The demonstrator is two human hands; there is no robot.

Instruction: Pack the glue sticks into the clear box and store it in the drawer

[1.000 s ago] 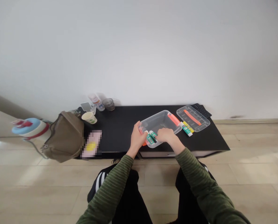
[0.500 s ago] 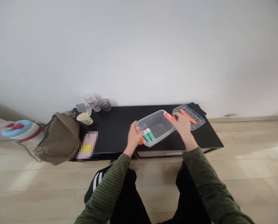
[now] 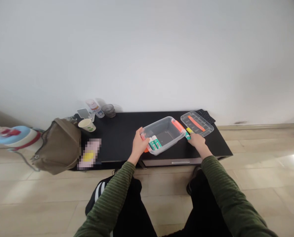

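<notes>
A clear plastic box (image 3: 161, 149) with orange clasps stands open and slightly tilted on the black cabinet. My left hand (image 3: 140, 144) is closed around its left end, thumb over the rim. Inside the box, by that thumb, lie green-and-white tubes (image 3: 156, 142) with white caps. My right hand (image 3: 197, 141) is just beyond the box's right end, its fingers closed at another green-and-white tube (image 3: 187, 135), which they partly cover. A small yellow item (image 3: 189, 130) shows beside those fingertips. The clear lid (image 3: 206, 128) with an orange strip lies behind my right hand.
A black dotted object (image 3: 207, 116) lies behind the lid. Leftward on the black cabinet (image 3: 119, 138) are a paper cup (image 3: 87, 125), a spray bottle (image 3: 95, 108), a dark glass (image 3: 109, 111) and a blurred pink packet (image 3: 92, 149). A brown bag (image 3: 60, 148) and a blue-lidded bottle (image 3: 20, 136) are far left.
My right hand has moved from the box's right clasp down and outward, and the green-and-white tube and yellow item now show at its fingers. My left hand keeps its grip on the box.
</notes>
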